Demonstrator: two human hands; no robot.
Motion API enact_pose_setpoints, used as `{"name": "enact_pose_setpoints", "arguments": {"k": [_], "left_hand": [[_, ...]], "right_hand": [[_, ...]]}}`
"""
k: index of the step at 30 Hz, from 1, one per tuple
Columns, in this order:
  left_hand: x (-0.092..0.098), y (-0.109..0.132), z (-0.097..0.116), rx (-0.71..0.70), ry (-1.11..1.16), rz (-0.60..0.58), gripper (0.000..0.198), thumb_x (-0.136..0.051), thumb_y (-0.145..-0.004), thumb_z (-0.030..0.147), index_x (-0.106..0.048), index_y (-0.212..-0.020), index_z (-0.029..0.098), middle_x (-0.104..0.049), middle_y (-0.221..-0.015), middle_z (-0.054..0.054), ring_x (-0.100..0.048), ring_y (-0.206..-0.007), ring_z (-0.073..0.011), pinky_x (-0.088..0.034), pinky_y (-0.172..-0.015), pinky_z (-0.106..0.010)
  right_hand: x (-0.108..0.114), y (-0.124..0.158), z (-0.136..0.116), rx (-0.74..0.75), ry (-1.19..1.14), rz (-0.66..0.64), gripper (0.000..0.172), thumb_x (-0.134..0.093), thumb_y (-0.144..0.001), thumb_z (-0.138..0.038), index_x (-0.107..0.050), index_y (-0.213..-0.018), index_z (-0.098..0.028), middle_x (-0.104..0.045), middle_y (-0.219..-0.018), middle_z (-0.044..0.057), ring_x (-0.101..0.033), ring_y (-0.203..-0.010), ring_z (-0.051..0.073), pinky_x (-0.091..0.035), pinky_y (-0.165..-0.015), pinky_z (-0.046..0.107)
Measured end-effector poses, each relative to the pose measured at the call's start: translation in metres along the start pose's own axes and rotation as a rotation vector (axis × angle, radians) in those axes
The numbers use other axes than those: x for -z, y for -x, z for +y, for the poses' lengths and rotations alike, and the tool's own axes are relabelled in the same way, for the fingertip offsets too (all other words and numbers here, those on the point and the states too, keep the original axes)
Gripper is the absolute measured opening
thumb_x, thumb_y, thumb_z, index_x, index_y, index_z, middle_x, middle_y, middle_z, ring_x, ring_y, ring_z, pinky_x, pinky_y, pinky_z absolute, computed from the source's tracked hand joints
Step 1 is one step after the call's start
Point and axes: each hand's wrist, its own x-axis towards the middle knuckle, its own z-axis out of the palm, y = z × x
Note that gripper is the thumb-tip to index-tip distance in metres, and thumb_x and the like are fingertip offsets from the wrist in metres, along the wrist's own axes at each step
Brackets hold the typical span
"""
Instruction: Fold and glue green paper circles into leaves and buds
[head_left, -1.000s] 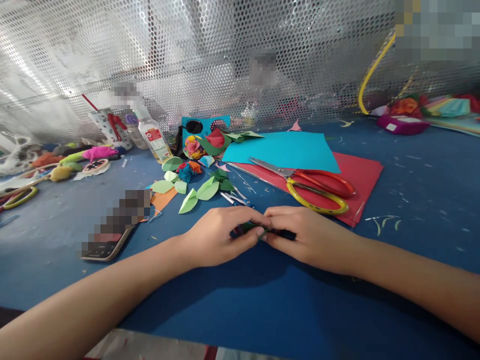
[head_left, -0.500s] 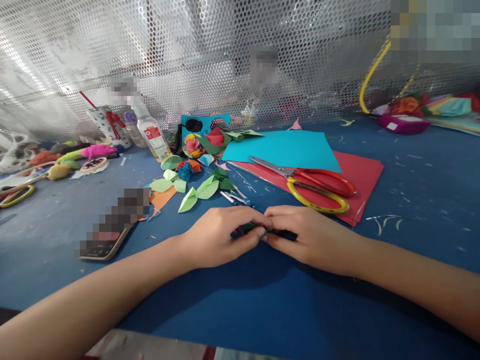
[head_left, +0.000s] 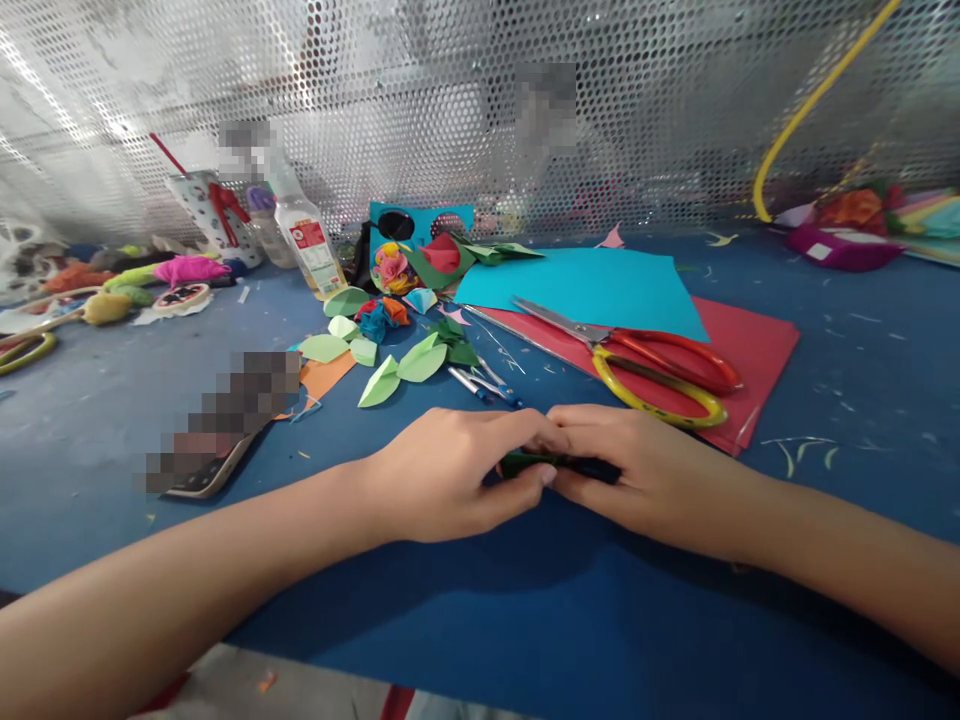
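My left hand (head_left: 465, 470) and my right hand (head_left: 637, 470) meet fingertip to fingertip low over the blue table. Both are closed in a pinch on a small piece of dark green paper (head_left: 521, 462), mostly hidden by the fingers. Just beyond the hands lies a pair of compasses (head_left: 484, 383) with silver legs. Scissors (head_left: 600, 335) with one red and one yellow handle rest on red paper (head_left: 757, 350) and blue paper (head_left: 585, 285), past my right hand. Light green paper leaves (head_left: 401, 370) lie beyond my left hand.
A phone (head_left: 225, 460) lies left of my hands, beside orange paper (head_left: 326, 380). Farther back stand a glue bottle (head_left: 311, 245) and a patterned cup (head_left: 210, 220). Paper flowers and yarn are near them. A perforated metal panel (head_left: 420, 100) closes off the back; a purple object (head_left: 844, 248) sits at right.
The camera view has shifted slightly, so the table items appear a little displaced. My hands keep the same pinch on the green paper, with only a slight shift of the fingers.
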Motion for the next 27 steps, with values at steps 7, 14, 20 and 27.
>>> {"name": "enact_pose_setpoints", "arguments": {"k": [7,14,20,27], "left_hand": [[-0.001,0.001,-0.004,0.002,0.016,0.015,0.024,-0.044,-0.084,0.018,-0.05,-0.106,0.019,-0.064,-0.092,-0.001,-0.06,-0.078,-0.0111,-0.044,-0.067,-0.019],[0.0,-0.002,-0.008,0.022,0.015,0.069,0.029,-0.047,-0.084,0.036,-0.054,-0.104,0.017,-0.064,-0.091,-0.003,-0.06,-0.078,-0.013,-0.045,-0.068,-0.021],[-0.002,-0.001,-0.011,0.006,-0.026,0.16,0.026,-0.045,-0.085,0.03,-0.059,-0.104,0.019,-0.067,-0.092,-0.002,-0.062,-0.079,-0.0125,-0.046,-0.067,-0.02],[-0.005,-0.001,-0.014,0.028,-0.027,0.224,0.024,-0.046,-0.085,0.024,-0.064,-0.1,0.021,-0.07,-0.082,0.0,-0.063,-0.069,-0.0109,-0.047,-0.061,-0.019]], "right_hand": [[0.0,-0.001,-0.001,0.003,0.002,0.032,0.015,-0.046,-0.083,-0.018,-0.059,-0.076,-0.019,-0.055,-0.073,0.001,-0.053,-0.067,0.012,-0.039,-0.059,0.023],[0.001,-0.002,-0.003,-0.072,0.006,0.108,0.02,-0.045,-0.083,-0.018,-0.053,-0.065,-0.018,-0.052,-0.065,0.0,-0.05,-0.06,0.012,-0.037,-0.055,0.024],[0.001,-0.001,-0.004,-0.091,-0.009,0.159,0.021,-0.045,-0.083,-0.022,-0.051,-0.063,-0.018,-0.053,-0.064,0.0,-0.05,-0.06,0.012,-0.036,-0.056,0.024],[0.0,-0.003,-0.004,-0.096,0.009,0.155,0.024,-0.045,-0.084,-0.026,-0.05,-0.062,-0.018,-0.052,-0.063,-0.001,-0.049,-0.059,0.011,-0.035,-0.055,0.024]]}}
